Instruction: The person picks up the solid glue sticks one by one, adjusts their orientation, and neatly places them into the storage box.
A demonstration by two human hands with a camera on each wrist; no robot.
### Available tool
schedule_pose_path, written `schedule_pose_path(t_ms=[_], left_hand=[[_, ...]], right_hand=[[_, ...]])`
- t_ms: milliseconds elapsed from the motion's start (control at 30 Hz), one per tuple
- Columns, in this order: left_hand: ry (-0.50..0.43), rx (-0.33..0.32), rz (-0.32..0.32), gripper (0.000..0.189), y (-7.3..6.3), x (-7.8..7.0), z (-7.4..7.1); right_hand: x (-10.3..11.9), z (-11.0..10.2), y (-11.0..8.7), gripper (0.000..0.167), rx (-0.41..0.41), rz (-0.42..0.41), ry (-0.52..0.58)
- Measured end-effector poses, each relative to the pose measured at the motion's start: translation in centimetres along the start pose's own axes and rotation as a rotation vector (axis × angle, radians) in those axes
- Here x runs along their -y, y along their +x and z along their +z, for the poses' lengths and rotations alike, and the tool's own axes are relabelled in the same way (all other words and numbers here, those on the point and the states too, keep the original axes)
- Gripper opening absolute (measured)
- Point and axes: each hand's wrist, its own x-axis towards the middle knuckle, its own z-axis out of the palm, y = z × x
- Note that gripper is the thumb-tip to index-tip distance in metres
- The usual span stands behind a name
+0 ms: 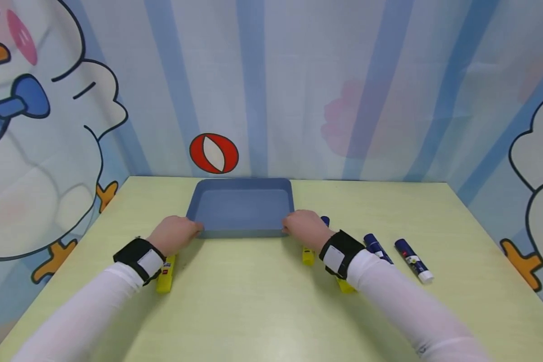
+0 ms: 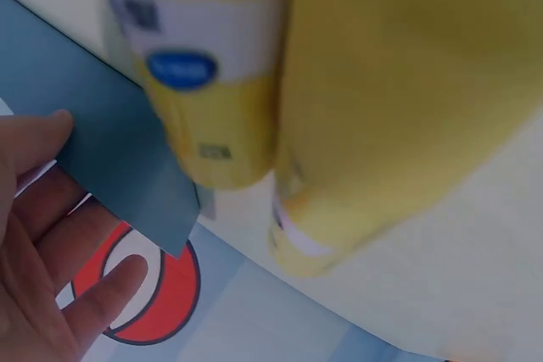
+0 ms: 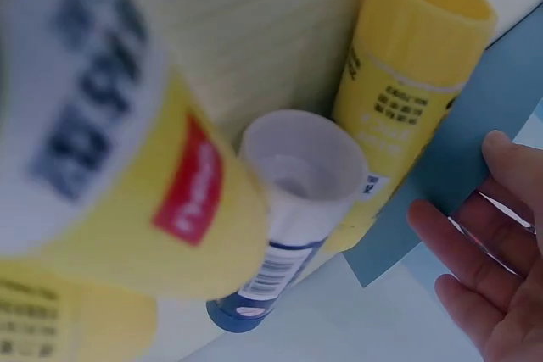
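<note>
A shallow blue-grey tray lies at the back of the table. My left hand pinches its near left corner; in the left wrist view the thumb is above the tray wall and the fingers are under it. At the near right corner, my right hand grips the tray edge, with thumb and fingers on either side of the wall in the right wrist view. A yellow glue stick lies below my left wrist. Another yellow glue stick sits beside my right hand, partly hidden by it.
Right of my right forearm lie a dark blue glue stick and a blue one with a white end. A yellow end shows under the right wrist. A striped cloth backdrop stands behind the table.
</note>
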Motion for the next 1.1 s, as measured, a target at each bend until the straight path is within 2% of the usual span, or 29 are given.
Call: schedule_pose_path(t_ms=[400, 633, 767, 933, 1100], left_hand=[[-0.028, -0.027, 0.042, 0.015, -1.3, -1.8, -0.2], [-0.037, -0.051, 0.073, 0.018, -2.7, -3.0, -0.7], [-0.035, -0.048, 0.076, 0.016, -3.4, -3.7, -1.1], [-0.066, -0.005, 0.075, 0.014, -4.5, -4.6, -1.5], [-0.084, -0.001, 0.097, 0.015, -5.8, -5.4, -1.6]], right_hand=[[0.6, -0.4, -2.6, 0.014, 0.000, -0.051, -0.022], [1.4, -0.9, -3.9, 0.016, 0.040, -0.046, -0.031], [2.1, -1.1, -5.0, 0.018, 0.005, -0.079, -0.061], [3.0, -1.2, -6.8, 0.016, -0.018, -0.125, -0.094], [3.7, -1.1, -8.3, 0.017, -0.055, -0.171, -0.126]])
